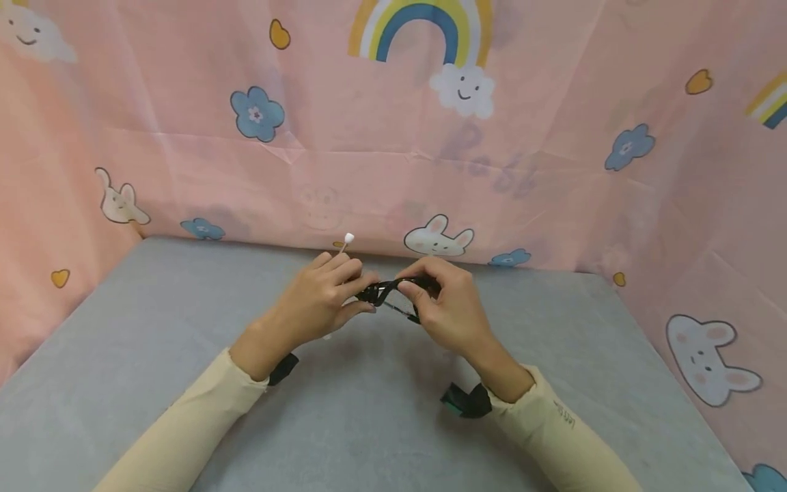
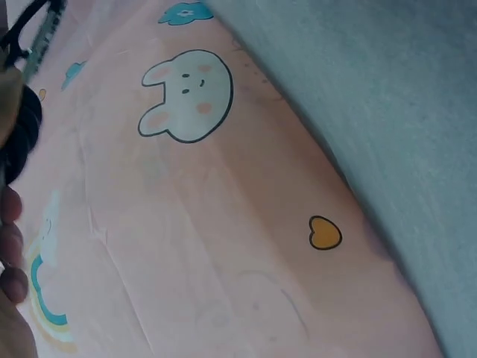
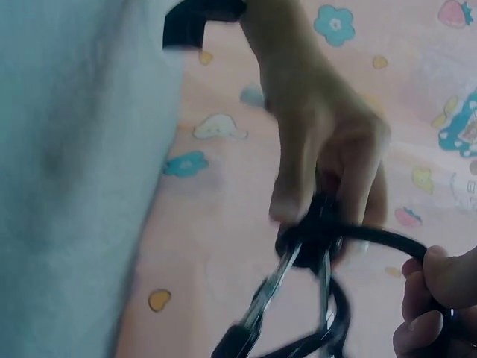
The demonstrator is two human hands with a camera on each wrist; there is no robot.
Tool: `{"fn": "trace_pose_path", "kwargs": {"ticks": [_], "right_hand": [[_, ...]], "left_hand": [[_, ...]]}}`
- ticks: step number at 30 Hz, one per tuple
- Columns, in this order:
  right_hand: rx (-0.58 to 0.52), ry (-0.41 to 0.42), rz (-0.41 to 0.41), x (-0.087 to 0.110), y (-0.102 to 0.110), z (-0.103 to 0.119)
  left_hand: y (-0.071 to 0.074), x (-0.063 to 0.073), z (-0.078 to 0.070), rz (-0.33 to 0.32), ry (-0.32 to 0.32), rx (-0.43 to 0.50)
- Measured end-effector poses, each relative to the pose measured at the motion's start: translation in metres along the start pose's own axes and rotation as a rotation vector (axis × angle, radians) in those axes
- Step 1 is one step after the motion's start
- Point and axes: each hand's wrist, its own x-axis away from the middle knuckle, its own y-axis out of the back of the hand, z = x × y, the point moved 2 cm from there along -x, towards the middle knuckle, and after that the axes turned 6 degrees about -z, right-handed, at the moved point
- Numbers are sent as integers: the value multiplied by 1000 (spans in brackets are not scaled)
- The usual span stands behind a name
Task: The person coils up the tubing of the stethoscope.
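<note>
My left hand [image 1: 316, 297] grips a small black bundle [image 1: 369, 294] between thumb and fingers, above the grey table. My right hand [image 1: 451, 307] pinches a black cord [image 1: 389, 285] that runs across to the bundle. In the right wrist view the cord [image 3: 380, 237] arcs from the bundle to the right fingertips [image 3: 425, 332]. Thin shiny metal lengths with black ends [image 3: 237, 341] hang below the bundle; what kind of thing it is I cannot tell. A thin stick with a white tip [image 1: 349, 238] shows behind the left fingers, its middle hidden by the hand.
The grey table [image 1: 369, 424] reaches back to a pink printed curtain [image 1: 332, 164], which also stands along both sides. Black wrist pieces [image 1: 467, 400] are strapped by the cream sleeves [image 1: 553, 424].
</note>
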Motion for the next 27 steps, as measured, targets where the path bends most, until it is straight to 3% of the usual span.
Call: {"fn": "trace_pose_path", "kwargs": {"ticks": [5,11,14,17,22,27], "right_hand": [[59,81,-42,-3,1,-1],[66,209,-28,-8,2,-7],[37,224,7,-12,5,-13],[-16,188,43,-14,7,-18],[-64,40,39,-13,7,-17],[-52,-50,-9,-10,5,-10]], "left_hand": [[0,0,-2,-27,-73,101],[0,0,-4,-109,-128,229],[0,-2,-8,-144,-146,307],[1,-4,-11,-168,-147,342],[5,-6,-15,-190,-168,270],[8,-5,-16,-199,-218,90]]}}
